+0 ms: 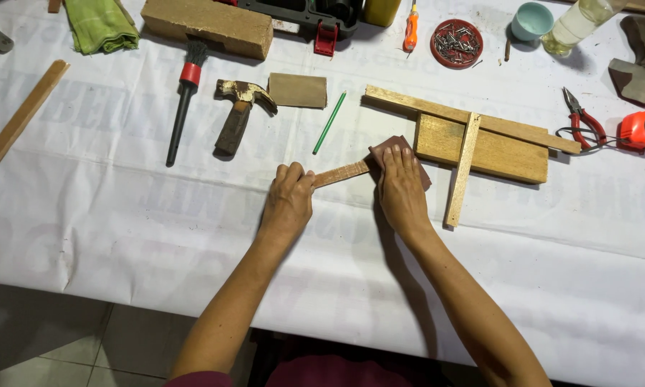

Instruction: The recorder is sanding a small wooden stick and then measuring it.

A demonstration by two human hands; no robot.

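Pressing flat on a dark brown sheet of sandpaper [402,154], right hand [402,190], fingers stretched out and held together, palm down, nothing clenched inside. Covering the far end of a narrow wooden strip [342,173] with that sandpaper. Pinning the strip's near end under the left hand [288,201], fingers curled down over the wood, thumb alongside, the strip lying flat on the white table cover [122,215].

Taking the strip as landmark: just right of it, touching or nearly touching the sandpaper, a wooden assembly [480,143] of 1 broad block, 1 long slat across its top edge and 1 thin slat laid crosswise. Just above the strip, a green pencil [329,122] lying slanted. Above and left, a folded tan sandpaper sheet [297,90], then a claw hammer [238,111] with worn handle, then a black brush [184,107] with red band. Far above, a large wooden block [208,27] and an orange screwdriver [410,32]. Up and right, a round red dish of nails [456,44], a pale blue cup [531,21] and a clear bottle [576,25]. Far right, red-handled pliers [584,122] and an orange tape measure [643,130]. Far left, a long bare slat [18,122] at the cover's edge and a green cloth [100,25].
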